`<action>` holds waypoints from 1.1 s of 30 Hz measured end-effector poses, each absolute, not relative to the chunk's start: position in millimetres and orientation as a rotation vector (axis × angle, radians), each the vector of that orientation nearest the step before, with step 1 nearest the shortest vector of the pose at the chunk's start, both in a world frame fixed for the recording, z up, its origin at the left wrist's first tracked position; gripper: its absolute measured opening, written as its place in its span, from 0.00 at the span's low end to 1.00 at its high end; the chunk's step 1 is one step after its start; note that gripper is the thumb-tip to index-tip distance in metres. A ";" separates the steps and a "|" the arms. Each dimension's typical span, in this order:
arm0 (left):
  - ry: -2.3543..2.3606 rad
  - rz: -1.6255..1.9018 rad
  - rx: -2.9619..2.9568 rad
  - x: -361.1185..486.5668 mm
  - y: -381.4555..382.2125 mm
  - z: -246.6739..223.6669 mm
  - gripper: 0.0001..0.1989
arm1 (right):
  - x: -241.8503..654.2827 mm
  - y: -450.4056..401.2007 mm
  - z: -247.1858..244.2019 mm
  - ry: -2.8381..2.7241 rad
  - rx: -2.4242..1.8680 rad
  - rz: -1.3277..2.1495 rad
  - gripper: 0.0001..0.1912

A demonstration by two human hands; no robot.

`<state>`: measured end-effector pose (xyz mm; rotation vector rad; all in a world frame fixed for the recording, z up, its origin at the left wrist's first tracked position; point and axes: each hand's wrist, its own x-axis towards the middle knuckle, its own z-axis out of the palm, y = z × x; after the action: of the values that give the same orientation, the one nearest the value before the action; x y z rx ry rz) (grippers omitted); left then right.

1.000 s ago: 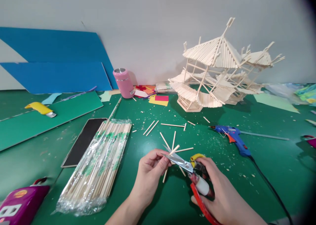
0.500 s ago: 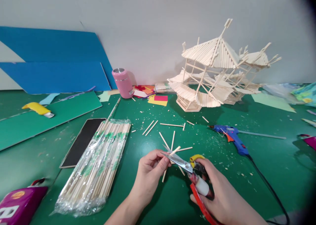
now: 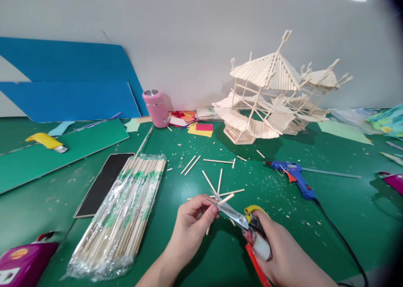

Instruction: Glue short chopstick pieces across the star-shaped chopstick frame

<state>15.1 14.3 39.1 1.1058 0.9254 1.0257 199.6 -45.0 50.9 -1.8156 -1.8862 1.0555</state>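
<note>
My left hand [image 3: 194,222] pinches a short wooden stick [image 3: 227,199] between thumb and fingers, its free end pointing up to the right. The scissors [image 3: 234,215] are in my right hand [image 3: 277,245], which is wrapped around their red and yellow handles. Their blades lie across the stick close to my left fingertips. Just behind, several thin sticks [image 3: 219,180] lie on the green tabletop in a star-like spread, partly hidden by my left hand and the blades.
A model pavilion of sticks [image 3: 267,73] stands at the back right, with a blue glue gun [image 3: 292,173] and its cord before it. Wrapped chopsticks [image 3: 126,211] lie left over a dark panel [image 3: 103,182]. A pink flask [image 3: 156,108] and yellow cutter [image 3: 45,141] are farther back.
The scissors and my right hand have shifted slightly down and right. The held stick has turned a little to the right. The camera view has tilted slightly upward.
</note>
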 end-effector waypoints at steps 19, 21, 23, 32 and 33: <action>0.915 0.903 0.947 17.0 14.9 39.6 0.11 | 204.5 -48.0 38.1 -1.924 -1.834 0.912 0.05; 0.970 0.951 1.043 17.3 14.6 40.1 0.11 | 203.9 -46.5 38.6 -1.913 -1.821 0.935 0.06; 0.947 0.922 1.072 15.1 15.4 40.7 0.12 | 204.3 -45.2 40.6 -1.908 -1.797 0.990 0.08; 0.956 0.924 1.057 18.4 13.6 38.4 0.11 | 206.9 -48.7 40.6 -1.945 -1.840 1.020 0.06; 0.979 0.959 1.099 19.2 12.8 38.5 0.11 | 206.5 -48.1 41.1 -1.940 -1.838 1.017 0.06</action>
<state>19.2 12.8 38.5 1.0989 0.9794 0.9587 206.5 -48.1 41.1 -1.8378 -1.9403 1.0173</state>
